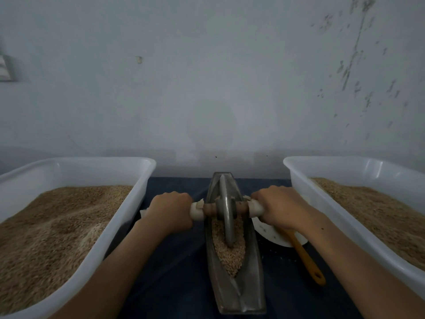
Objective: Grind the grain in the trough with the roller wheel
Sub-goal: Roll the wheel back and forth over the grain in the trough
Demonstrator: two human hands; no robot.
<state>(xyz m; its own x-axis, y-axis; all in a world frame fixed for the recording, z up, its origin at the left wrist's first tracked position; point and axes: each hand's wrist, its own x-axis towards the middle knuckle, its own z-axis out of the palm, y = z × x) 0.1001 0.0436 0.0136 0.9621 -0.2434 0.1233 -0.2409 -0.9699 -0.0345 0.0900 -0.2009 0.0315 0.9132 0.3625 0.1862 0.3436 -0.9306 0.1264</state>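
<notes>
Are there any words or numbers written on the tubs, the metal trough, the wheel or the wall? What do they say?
None: no readable text shows anywhere.
White tubs: plain, no label.
Metal trough and roller wheel: no marking visible.
Wall: only stains and scuffs, no writing.
Pale object at the wall's left edge: blurred and cut off; cannot tell if it carries text.

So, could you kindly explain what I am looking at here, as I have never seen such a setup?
This is one picture from a camera worn on a person's head, looking down at their bare hands. The left hand and right hand each grip an end of the white-wrapped wooden axle of a grey metal roller wheel. It stands in a long boat-shaped metal trough holding tan grain. Two white plastic tubs of grain flank it on a dark cloth. An orange-handled spatula rests on a white plate.
</notes>
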